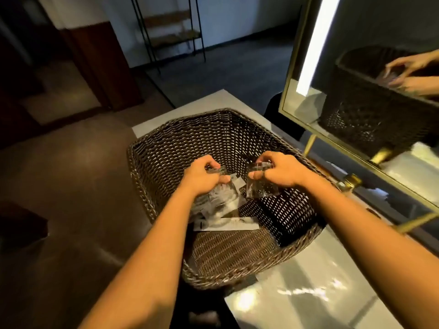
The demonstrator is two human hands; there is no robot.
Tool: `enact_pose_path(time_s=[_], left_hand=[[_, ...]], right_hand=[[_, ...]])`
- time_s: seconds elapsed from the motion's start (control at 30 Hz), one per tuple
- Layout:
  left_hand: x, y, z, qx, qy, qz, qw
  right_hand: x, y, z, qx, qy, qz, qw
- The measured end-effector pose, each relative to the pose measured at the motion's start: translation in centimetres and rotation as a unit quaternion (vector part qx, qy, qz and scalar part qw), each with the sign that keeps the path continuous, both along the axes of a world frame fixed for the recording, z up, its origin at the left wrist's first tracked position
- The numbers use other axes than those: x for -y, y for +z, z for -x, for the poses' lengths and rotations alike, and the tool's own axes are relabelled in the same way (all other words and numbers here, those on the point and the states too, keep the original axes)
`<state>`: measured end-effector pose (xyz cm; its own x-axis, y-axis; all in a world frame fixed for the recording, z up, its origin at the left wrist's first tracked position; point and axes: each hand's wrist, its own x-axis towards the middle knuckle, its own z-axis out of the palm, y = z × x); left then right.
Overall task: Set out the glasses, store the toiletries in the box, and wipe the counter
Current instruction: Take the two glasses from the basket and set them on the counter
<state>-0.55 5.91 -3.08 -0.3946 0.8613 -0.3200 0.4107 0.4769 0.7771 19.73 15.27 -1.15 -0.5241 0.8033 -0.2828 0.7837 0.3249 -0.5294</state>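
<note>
1. Gripping a clear glass (215, 170), the left hand (202, 176) is closed around it inside the woven basket (166, 150).
2. White toiletry packets (225, 223) lie on the basket floor.
3. The right hand (282, 170) clasps a second glass (261, 184), above the basket's interior.
4. The basket sits on the pale counter (308, 293), beside the mirror (380, 79).

Two hands over one wicker basket (166, 148): left hand (202, 175) and right hand (280, 170). Two clear glasses, one per hand: left glass (215, 170), right glass (260, 186). One long white flat packet (225, 224) at the basket's bottom. Some clear plastic-wrapped items (221, 200) beneath the left hand, number unclear. One pale desk (308, 293). One gold-framed mirror (370, 74). One black metal rack (171, 27) at the back.
</note>
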Motion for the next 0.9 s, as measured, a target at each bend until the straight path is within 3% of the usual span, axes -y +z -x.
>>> enact_pose_path(time_s=[0.23, 0.37, 0.5, 0.73, 0.9], left_hand=[[5.6, 6.2, -3.5, 0.185, 0.054, -0.149, 0.97], [8.4, 8.8, -6.0, 0.203, 0.047, -0.209, 0.955], [10.8, 10.0, -8.3, 0.164, 0.017, -0.245, 0.956], [13.3, 10.4, -12.6, 0.202, -0.032, -0.238, 0.95], [13.7, 10.1, -16.6, 0.214, -0.13, -0.218, 0.943]], right_hand=[[4.5, 3.7, -4.1, -0.146, -0.071, -0.075, 0.984], [7.6, 5.8, -7.2, -0.221, -0.073, -0.095, 0.968], [10.0, 6.7, -10.4, -0.271, -0.089, -0.108, 0.952], [14.7, 7.2, -16.5, -0.293, -0.129, -0.116, 0.94], [18.3, 6.9, -21.7, -0.272, -0.174, -0.143, 0.936]])
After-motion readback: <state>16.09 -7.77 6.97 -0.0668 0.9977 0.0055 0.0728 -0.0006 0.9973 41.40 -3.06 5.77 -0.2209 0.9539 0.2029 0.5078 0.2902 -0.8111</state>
